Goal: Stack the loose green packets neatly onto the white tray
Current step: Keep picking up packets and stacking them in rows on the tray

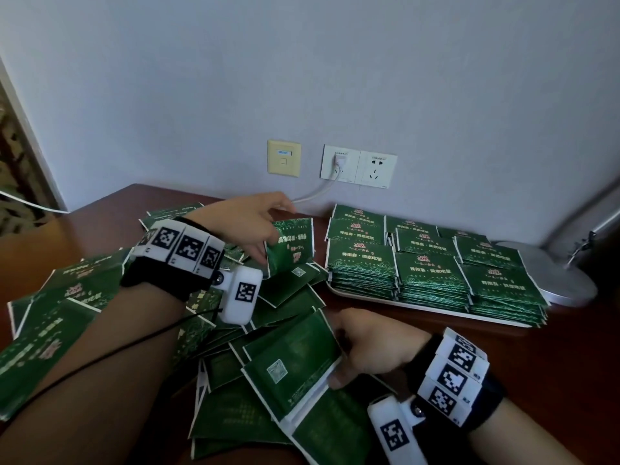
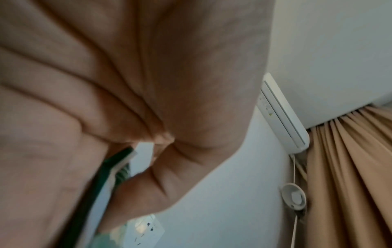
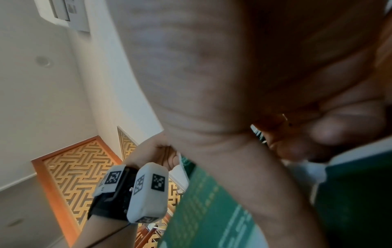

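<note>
A dark reddish-brown wooden surface [image 1: 570, 357] is set against a plain pale wall. Nearest, a thin bundle of flat, glossy green packets [image 1: 295, 367] with white edges is gripped at its side by the curled fingers [image 1: 337, 380] of the right hand [image 1: 372, 347]. Left of those fingers, a loose heap of packets [image 1: 84, 297] is spread. Beyond, one bent packet [image 1: 292, 246] is pinched upright by the left hand [image 1: 248, 223]. Farther right of those fingers, neat rectangular stacks [image 1: 432, 273] are held on the white tray [image 1: 436, 307].
</note>
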`<state>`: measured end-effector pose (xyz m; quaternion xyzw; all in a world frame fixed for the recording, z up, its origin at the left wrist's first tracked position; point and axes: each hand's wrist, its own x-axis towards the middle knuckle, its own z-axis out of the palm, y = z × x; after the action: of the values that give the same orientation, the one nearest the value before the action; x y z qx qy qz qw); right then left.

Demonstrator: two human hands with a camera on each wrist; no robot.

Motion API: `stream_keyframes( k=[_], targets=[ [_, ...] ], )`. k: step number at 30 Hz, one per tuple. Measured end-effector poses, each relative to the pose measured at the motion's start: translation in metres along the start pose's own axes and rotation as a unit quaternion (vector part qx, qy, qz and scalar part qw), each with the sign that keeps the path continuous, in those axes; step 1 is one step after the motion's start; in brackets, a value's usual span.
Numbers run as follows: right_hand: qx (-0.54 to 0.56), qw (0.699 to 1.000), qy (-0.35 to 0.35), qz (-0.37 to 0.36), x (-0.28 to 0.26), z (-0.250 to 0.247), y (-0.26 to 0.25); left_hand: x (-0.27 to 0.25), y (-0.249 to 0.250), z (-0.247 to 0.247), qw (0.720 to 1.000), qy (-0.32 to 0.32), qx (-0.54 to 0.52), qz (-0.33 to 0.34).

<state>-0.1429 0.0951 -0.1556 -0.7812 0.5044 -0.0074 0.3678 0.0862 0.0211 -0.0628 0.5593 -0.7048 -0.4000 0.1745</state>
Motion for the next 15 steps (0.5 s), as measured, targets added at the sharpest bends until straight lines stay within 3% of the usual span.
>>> stream_keyframes(
  k=[3, 5, 8, 11, 15],
  targets=[
    [0.028, 0.999, 0.018, -0.039, -0.004, -0.006, -0.001, -0.004, 0.001, -0.002, 0.999, -0.034, -0.022, 0.008],
    [0.038, 0.994, 0.046, -0.092, -0.007, -0.016, 0.001, -0.003, -0.003, -0.005, 0.995, -0.030, 0.092, 0.004],
    [0.096, 0.974, 0.076, -0.190, -0.007, -0.025, 0.013, 0.002, -0.014, -0.008, 0.963, -0.049, 0.260, -0.050],
    [0.118, 0.967, 0.107, -0.198, -0.004, -0.031, 0.028, 0.009, -0.022, -0.008, 0.930, -0.070, 0.347, -0.098],
    [0.173, 0.971, 0.064, -0.150, -0.004, -0.036, 0.035, 0.017, -0.024, -0.004, 0.927, -0.042, 0.365, -0.074]
  ],
)
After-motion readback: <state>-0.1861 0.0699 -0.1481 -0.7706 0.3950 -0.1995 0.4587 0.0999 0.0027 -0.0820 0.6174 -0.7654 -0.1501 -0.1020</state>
